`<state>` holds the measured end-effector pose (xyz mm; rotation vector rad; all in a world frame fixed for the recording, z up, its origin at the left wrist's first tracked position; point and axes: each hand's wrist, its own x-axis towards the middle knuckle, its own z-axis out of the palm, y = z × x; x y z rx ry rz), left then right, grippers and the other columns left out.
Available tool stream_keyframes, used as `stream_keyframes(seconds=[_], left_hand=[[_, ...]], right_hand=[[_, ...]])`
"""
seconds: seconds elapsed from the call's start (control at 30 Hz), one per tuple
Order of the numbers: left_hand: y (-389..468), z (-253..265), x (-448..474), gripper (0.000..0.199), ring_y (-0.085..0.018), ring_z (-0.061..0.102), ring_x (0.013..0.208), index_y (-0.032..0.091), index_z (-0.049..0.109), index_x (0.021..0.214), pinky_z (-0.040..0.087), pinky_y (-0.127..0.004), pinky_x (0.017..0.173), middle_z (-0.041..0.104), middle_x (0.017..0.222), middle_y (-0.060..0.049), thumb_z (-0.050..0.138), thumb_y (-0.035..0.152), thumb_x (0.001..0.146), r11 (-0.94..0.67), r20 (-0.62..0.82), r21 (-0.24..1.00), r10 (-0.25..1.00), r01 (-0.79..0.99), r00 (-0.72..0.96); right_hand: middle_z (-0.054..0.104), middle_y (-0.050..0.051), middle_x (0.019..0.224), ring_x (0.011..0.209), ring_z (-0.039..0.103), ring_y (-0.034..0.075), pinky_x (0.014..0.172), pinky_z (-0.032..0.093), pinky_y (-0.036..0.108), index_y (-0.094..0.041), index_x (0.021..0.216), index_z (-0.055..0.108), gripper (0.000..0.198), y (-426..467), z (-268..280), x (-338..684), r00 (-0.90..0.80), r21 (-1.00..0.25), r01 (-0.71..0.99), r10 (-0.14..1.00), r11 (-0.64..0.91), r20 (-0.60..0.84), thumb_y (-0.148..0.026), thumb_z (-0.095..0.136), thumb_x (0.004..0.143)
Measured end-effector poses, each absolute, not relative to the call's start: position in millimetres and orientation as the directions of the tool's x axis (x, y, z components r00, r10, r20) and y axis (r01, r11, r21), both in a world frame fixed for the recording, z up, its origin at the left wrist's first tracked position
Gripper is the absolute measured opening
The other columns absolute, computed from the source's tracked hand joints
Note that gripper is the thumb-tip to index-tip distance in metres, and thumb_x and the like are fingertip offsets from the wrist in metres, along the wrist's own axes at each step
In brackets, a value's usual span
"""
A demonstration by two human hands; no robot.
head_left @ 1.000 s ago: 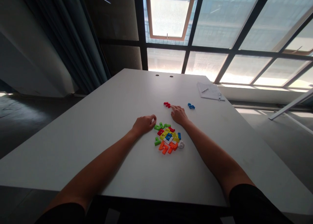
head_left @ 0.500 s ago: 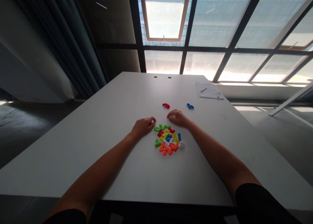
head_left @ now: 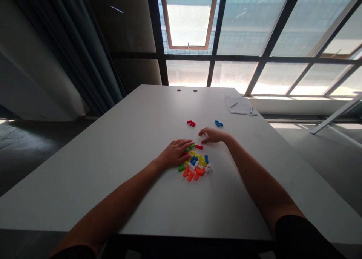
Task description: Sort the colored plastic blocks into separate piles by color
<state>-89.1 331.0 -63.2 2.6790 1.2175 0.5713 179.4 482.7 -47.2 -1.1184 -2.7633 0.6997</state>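
Beyond the block pile [head_left: 194,160], the right hand [head_left: 212,135], fingers parted, should lightly pinch the red block [head_left: 199,147] nearest it; whether the left hand [head_left: 174,153] grips anything, I cannot tell.

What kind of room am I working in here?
Probably an office or meeting room, though I can't be certain. It has a large white table, some paper with pens at the table's far right, and a wall of big windows beyond.
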Motion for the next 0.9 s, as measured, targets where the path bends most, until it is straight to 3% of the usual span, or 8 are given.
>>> stream_keyframes(seconds=[0.1,0.17,0.3,0.37,0.5,0.67,0.73,0.9], left_hand=[[332,-67,-82,0.057,-0.029,0.048,0.147,0.025,0.049,0.159,0.039,-0.049,0.122,0.055,0.159,-0.011,0.044,0.051,0.109,-0.642,0.248,0.293,0.767,0.709,0.592],[333,-67,-79,0.052,-0.029,0.052,0.144,0.026,0.057,0.154,0.042,-0.048,0.119,0.060,0.154,-0.010,0.042,0.050,0.110,-0.611,0.241,0.296,0.791,0.734,0.562],[332,-62,-75,0.048,-0.027,0.065,0.128,0.026,0.066,0.143,0.048,-0.046,0.112,0.070,0.139,-0.010,0.039,0.049,0.110,-0.558,0.225,0.297,0.830,0.775,0.511],[331,-59,-73,0.047,-0.027,0.067,0.122,0.025,0.069,0.138,0.049,-0.046,0.108,0.074,0.131,-0.010,0.041,0.049,0.110,-0.552,0.222,0.294,0.833,0.780,0.506],[333,-56,-75,0.041,-0.026,0.068,0.118,0.025,0.075,0.126,0.051,-0.044,0.105,0.077,0.124,-0.009,0.044,0.046,0.109,-0.560,0.233,0.303,0.828,0.771,0.510],[340,-55,-79,0.033,-0.025,0.069,0.112,0.024,0.078,0.117,0.052,-0.042,0.102,0.079,0.116,-0.008,0.052,0.042,0.106,-0.535,0.271,0.341,0.843,0.773,0.465],[341,-52,-78,0.031,-0.025,0.070,0.108,0.024,0.078,0.115,0.053,-0.041,0.100,0.079,0.113,-0.008,0.054,0.041,0.105,-0.547,0.257,0.357,0.837,0.757,0.483],[346,-45,-71,0.031,-0.026,0.070,0.114,0.026,0.078,0.119,0.052,-0.042,0.103,0.078,0.120,-0.008,0.055,0.041,0.104,-0.576,0.215,0.335,0.817,0.746,0.535]], right_hand=[[0.076,0.010,0.119,0.108,0.070,0.028,0.098,0.054,0.039,-0.022,0.117,0.079,0.034,487,-48,187,-0.681,-0.438,0.668,0.731,0.601,-0.034,-0.033,0.081,0.086],[0.076,0.008,0.120,0.109,0.070,0.027,0.098,0.054,0.038,-0.024,0.120,0.078,0.037,486,-46,189,-0.702,-0.493,0.639,0.709,0.590,-0.061,-0.039,0.081,0.086],[0.074,0.004,0.127,0.122,0.066,0.029,0.105,0.051,0.038,-0.034,0.115,0.082,0.050,480,-40,187,-0.803,-0.504,0.546,0.590,0.670,-0.084,-0.044,0.096,0.068],[0.075,0.003,0.123,0.125,0.064,0.030,0.112,0.046,0.041,-0.036,0.103,0.085,0.038,478,-41,183,-0.822,-0.458,0.527,0.567,0.716,-0.059,-0.038,0.096,0.067],[0.077,0.003,0.105,0.117,0.065,0.028,0.116,0.040,0.043,-0.032,0.087,0.086,0.008,480,-46,176,-0.795,-0.441,0.562,0.604,0.700,-0.056,-0.028,0.085,0.080],[0.075,0.001,0.123,0.127,0.060,0.030,0.117,0.039,0.043,-0.037,0.108,0.085,0.037,478,-44,178,-0.835,-0.491,0.505,0.546,0.710,-0.068,-0.027,0.090,0.072],[0.075,-0.001,0.124,0.129,0.059,0.030,0.117,0.039,0.041,-0.040,0.107,0.085,0.037,476,-41,178,-0.862,-0.515,0.465,0.501,0.720,-0.078,-0.029,0.091,0.072],[0.078,0.001,0.106,0.120,0.063,0.029,0.109,0.043,0.040,-0.035,0.094,0.085,0.013,471,-47,165,-0.800,-0.447,0.547,0.599,0.708,-0.030,-0.031,0.086,0.082]])
